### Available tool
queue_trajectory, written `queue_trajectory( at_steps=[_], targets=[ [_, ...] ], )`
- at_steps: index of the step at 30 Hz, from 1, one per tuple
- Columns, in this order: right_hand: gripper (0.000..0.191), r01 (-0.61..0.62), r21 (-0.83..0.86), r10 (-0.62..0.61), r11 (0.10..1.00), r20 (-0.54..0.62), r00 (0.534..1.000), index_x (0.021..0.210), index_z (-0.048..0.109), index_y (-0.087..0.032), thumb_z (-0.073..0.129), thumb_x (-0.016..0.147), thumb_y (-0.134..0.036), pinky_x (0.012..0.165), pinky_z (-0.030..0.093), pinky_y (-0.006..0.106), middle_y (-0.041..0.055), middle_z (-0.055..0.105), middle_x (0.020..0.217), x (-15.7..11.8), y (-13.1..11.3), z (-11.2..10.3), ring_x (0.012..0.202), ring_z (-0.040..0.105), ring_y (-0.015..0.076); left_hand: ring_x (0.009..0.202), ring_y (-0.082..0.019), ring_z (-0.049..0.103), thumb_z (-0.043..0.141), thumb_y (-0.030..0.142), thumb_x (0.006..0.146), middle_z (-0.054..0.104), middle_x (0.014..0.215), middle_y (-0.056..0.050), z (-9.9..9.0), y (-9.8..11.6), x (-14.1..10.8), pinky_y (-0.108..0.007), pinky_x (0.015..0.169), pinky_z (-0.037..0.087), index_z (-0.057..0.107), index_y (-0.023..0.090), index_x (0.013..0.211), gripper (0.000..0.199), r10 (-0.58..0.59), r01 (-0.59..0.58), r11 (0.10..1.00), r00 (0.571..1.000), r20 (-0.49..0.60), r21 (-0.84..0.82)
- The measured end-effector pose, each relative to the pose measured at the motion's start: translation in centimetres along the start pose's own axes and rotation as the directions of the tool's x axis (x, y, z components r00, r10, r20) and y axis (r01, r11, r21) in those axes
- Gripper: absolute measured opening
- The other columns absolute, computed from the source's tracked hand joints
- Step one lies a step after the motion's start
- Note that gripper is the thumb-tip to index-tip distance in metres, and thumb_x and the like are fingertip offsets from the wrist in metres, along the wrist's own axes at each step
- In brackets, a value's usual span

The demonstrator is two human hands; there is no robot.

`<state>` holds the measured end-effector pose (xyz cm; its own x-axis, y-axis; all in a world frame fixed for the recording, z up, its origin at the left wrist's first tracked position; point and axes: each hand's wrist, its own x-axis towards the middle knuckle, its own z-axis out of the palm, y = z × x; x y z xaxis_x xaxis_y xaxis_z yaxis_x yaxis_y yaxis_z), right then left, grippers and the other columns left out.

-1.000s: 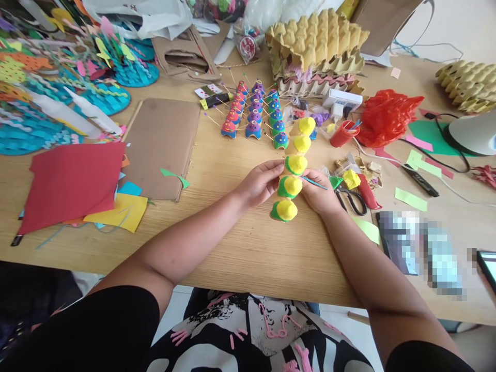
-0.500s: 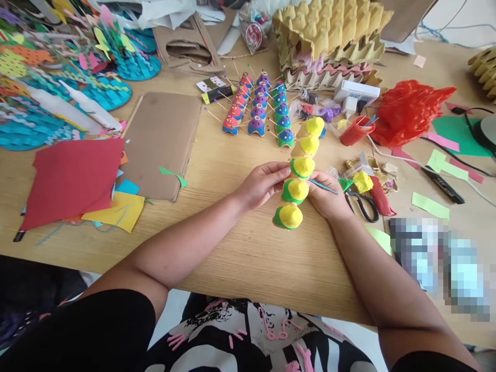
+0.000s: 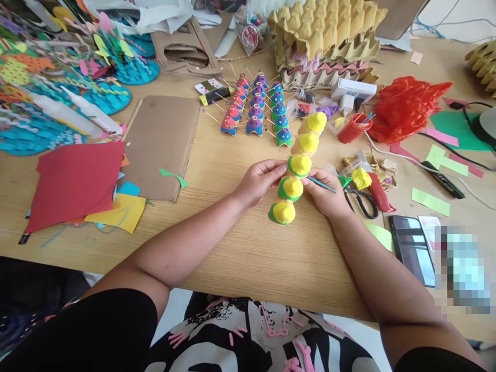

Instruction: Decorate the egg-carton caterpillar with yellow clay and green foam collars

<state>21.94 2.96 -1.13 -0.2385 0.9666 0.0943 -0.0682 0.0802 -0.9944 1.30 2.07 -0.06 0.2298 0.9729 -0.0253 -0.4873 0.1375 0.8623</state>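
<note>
A strip of egg-carton cups (image 3: 291,188) is held up over the table, tilted, running away from me. Yellow clay caps top its cups, and green shows around the bases of the nearer ones; the far bases look bare brown. My left hand (image 3: 259,182) pinches the strip's left edge between thumb and fingers. At the right edge, my right hand (image 3: 326,195) is closed round a thin blue stick-like tool (image 3: 322,184), its thumb close to the green-edged cups. Part of the tool's tip is hidden by the strip.
Finished-looking cup strips in red (image 3: 233,111), purple (image 3: 254,110) and blue-green (image 3: 279,116) stand behind. Egg trays (image 3: 325,31) are stacked at the back. Scissors (image 3: 362,202), a red cup (image 3: 354,129) and a phone (image 3: 413,248) lie right; cardboard (image 3: 163,144) and red sheets (image 3: 75,181) left.
The strip has tilted slightly, its near end shifting a little left and up. Both hands keep their grip, and the view has moved slightly.
</note>
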Motion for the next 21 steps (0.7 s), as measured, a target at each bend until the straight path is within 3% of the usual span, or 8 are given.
queue_trajectory(
  at_steps=[6,16,21],
  targets=[
    [0.032,-0.001,-0.026,0.001,1.0,0.001,1.0,0.086,0.082,-0.027,0.096,0.071,-0.052,0.078,0.057,0.029,-0.002,0.079,0.086,-0.03,-0.35,0.11,0.078,0.067,0.0132,0.084,-0.012,0.072,0.096,0.055,0.071,0.082,0.094,-0.003,0.0,-0.19,-0.08,-0.022,0.074,0.054,0.083,0.019,0.097,0.046,-0.004,0.004,1.0,1.0,-0.014,-0.017],
    [0.029,0.017,0.001,-0.017,1.0,0.01,1.0,0.09,0.082,-0.028,0.094,0.075,-0.051,0.079,0.057,0.028,-0.0023,0.08,0.089,-0.06,0.39,-0.24,0.081,0.068,0.0135,0.085,-0.015,0.074,0.099,0.046,0.068,0.082,0.093,-0.004,-0.18,0.35,-0.04,-0.026,0.078,0.056,0.082,0.017,0.099,0.045,-0.082,0.087,0.993,0.995,0.064,-0.081],
    [0.031,0.023,-0.005,-0.022,1.0,0.023,0.999,0.087,0.081,-0.027,0.094,0.075,-0.053,0.079,0.058,0.03,-0.0019,0.079,0.085,-0.06,0.26,-0.25,0.079,0.068,0.0143,0.085,-0.017,0.075,0.094,0.054,0.074,0.081,0.092,-0.005,-0.29,0.24,0.12,-0.03,0.082,0.058,0.081,0.016,0.099,0.047,-0.078,0.084,0.991,0.995,0.068,-0.101]
  ],
)
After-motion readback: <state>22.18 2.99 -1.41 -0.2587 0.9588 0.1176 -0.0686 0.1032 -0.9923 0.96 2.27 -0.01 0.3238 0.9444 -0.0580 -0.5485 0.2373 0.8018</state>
